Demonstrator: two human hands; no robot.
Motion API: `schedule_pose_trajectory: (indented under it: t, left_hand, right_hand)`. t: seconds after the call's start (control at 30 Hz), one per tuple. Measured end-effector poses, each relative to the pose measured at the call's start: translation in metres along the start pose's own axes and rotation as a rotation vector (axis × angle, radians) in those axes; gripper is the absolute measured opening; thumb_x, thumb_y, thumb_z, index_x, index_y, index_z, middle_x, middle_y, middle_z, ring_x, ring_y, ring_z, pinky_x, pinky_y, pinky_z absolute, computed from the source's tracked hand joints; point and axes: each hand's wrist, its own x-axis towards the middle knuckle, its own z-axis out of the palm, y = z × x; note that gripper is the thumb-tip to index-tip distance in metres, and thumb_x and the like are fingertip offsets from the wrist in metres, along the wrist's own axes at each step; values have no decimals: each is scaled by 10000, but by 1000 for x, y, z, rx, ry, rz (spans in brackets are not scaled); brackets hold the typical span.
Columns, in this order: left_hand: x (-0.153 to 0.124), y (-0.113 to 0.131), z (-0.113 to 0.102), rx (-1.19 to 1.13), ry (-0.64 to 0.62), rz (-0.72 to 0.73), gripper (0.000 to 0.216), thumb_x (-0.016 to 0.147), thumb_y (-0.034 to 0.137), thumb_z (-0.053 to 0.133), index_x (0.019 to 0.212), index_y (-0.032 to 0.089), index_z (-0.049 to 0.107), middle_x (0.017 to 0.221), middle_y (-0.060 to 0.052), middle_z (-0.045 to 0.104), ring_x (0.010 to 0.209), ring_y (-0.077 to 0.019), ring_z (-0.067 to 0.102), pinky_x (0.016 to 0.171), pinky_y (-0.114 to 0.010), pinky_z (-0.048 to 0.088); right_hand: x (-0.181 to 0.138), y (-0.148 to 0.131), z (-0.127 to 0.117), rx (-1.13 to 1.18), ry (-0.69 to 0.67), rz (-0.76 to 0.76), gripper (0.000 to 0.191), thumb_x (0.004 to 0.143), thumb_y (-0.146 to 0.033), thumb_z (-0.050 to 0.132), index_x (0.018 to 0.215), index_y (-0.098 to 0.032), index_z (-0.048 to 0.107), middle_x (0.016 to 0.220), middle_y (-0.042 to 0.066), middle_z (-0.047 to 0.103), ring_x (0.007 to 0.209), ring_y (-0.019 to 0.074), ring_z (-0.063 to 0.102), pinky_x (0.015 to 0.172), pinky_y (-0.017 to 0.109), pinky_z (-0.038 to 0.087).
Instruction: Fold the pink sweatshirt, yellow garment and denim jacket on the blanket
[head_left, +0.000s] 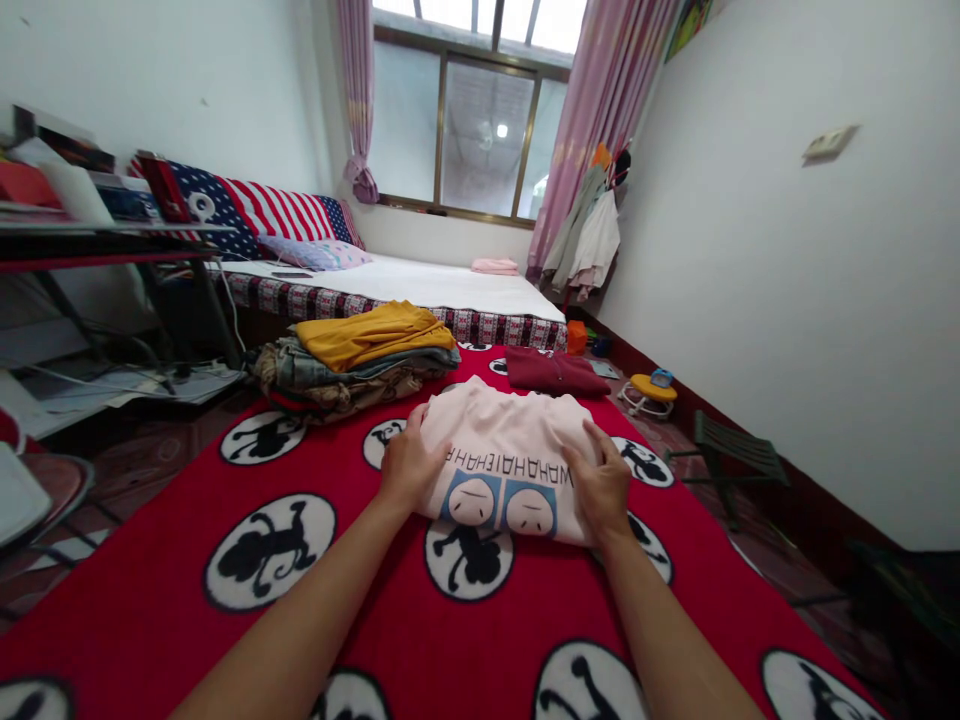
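Note:
A folded pale pink shirt (510, 430) with upside-down lettering and two blue face prints is held between my hands, just over the red blanket (390, 610). My left hand (412, 465) grips its left side, thumb on top and the other fingers partly hidden behind the cloth. On the opposite side, my right hand (600, 480) pinches the shirt's edge in the same way. Beyond the left hand lies a stack of folded clothes, with a mustard yellow garment (375, 335) on top. A folded dark red garment (555, 372) rests behind the shirt to the right.
A bed with a white sheet (420, 283) stands at the back below the window. At left is a cluttered desk (112, 250). Along the right wall are a small yellow stool (651, 389) and a green folding stool (739, 450). Clothes (592, 240) hang near the curtain.

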Motion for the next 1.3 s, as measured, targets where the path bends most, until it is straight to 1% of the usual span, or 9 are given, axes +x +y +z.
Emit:
schedule_pose_trajectory:
  t: [0.17, 0.33, 0.4, 0.53, 0.67, 0.87, 1.0, 1.17, 1.3]
  left_hand:
    - [-51, 19, -50, -410, -179, 57, 598, 741, 357, 685, 1299, 223, 516, 1136, -78, 681, 940, -246, 680, 800, -341, 550]
    - [-135, 25, -77, -403, -867, 169, 615, 724, 346, 714, 1315, 286, 553, 884, -17, 724, 689, -168, 666, 615, -232, 525]
    - [-145, 32, -84, -345, -1045, 277, 433, 745, 385, 712, 1167, 300, 672, 852, -9, 727, 692, -163, 661, 605, -212, 504]
    - [-105, 50, -80, -353, -763, 297, 319, 872, 439, 573, 1051, 227, 730, 824, -41, 727, 708, -173, 657, 626, -238, 509]
    - [-49, 33, -40, -147, -312, 489, 529, 872, 485, 565, 1351, 260, 552, 1385, -97, 545, 1279, -288, 484, 1078, -452, 376]
    - [-47, -19, 18, 178, -467, 495, 663, 853, 512, 575, 1467, 354, 379, 1586, -59, 263, 1444, -353, 230, 1139, -576, 225]
    - [-53, -19, 19, 92, -305, 474, 650, 792, 464, 661, 1398, 303, 490, 1462, -86, 454, 1330, -324, 412, 1101, -510, 336]
    - [-53, -10, 10, -206, -12, 436, 257, 852, 260, 594, 1097, 234, 668, 1157, -76, 596, 1092, -216, 570, 972, -350, 469]
    - [-53, -10, 10, -217, -48, 423, 217, 889, 261, 564, 1076, 230, 671, 1086, -67, 614, 1050, -211, 575, 953, -350, 468]
  right_hand:
    - [19, -17, -27, 56, 106, -117, 495, 752, -424, 684, 1174, -166, 668, 1162, 102, 686, 1062, 261, 628, 952, 409, 489]
    - [60, 3, -32, -152, -353, -161, 459, 709, -274, 677, 1158, -173, 678, 1136, 95, 690, 1013, 265, 636, 947, 431, 483]
    - [64, 17, -31, -314, -352, -167, 426, 697, -220, 647, 1116, -156, 688, 1129, 119, 682, 1075, 286, 604, 1006, 459, 436]
    - [36, 37, -44, -439, -160, -208, 425, 766, -308, 580, 1147, -134, 645, 1188, 163, 621, 1165, 300, 536, 1039, 469, 400]
    - [-1, 42, -79, -585, -99, -50, 551, 784, -481, 536, 1190, -118, 617, 1143, 186, 612, 1055, 324, 589, 923, 468, 471]
    - [-33, 21, -95, -521, -498, 323, 533, 803, -690, 421, 764, -212, 655, 721, 121, 693, 666, 296, 673, 603, 386, 506]
    - [-42, -4, -68, -389, -368, 275, 463, 703, -592, 635, 922, -184, 639, 886, 161, 723, 833, 341, 693, 696, 422, 539]
    - [-10, -41, -50, 36, -203, 93, 639, 709, -452, 699, 1268, -186, 541, 1181, 126, 665, 995, 283, 665, 831, 394, 545]
    - [18, -18, -40, -136, -159, 78, 655, 701, -403, 678, 1295, -159, 546, 1118, 138, 686, 975, 306, 661, 843, 419, 517]
